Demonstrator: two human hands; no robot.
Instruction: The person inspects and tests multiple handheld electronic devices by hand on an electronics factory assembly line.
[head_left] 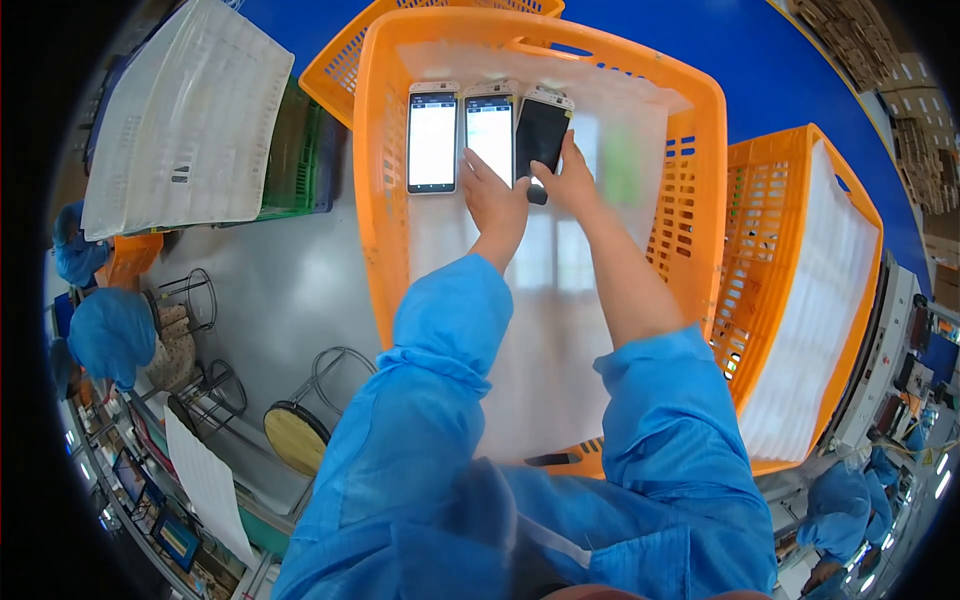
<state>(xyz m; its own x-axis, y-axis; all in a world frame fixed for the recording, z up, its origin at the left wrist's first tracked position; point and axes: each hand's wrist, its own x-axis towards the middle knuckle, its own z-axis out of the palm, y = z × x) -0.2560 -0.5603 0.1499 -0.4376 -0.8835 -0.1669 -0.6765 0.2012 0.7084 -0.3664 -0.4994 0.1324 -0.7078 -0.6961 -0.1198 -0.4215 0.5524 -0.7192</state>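
Note:
Three smartphone-like screen units lie side by side on a whitish sheet [560,370] at the far end of an orange plastic basket [368,190]. The left phone [432,145] and the middle phone [489,130] have lit white screens. A third phone [541,132], at the right, is dark and slightly tilted. My right hand [568,182] grips its lower part, thumb over the screen and fingers along the right edge. My left hand [493,203] has its fingers stretched over the lower part of the middle phone, its thumb beside the dark phone's lower end. Both hands partly hide the phones' lower ends.
Another orange basket [765,270], lined with white sheet, leans at the right; one more [335,65] stands behind. White stacked trays [190,120] rest on green crates at the left. A round stool [297,438] stands lower left. Co-workers in blue sit at benches on both sides.

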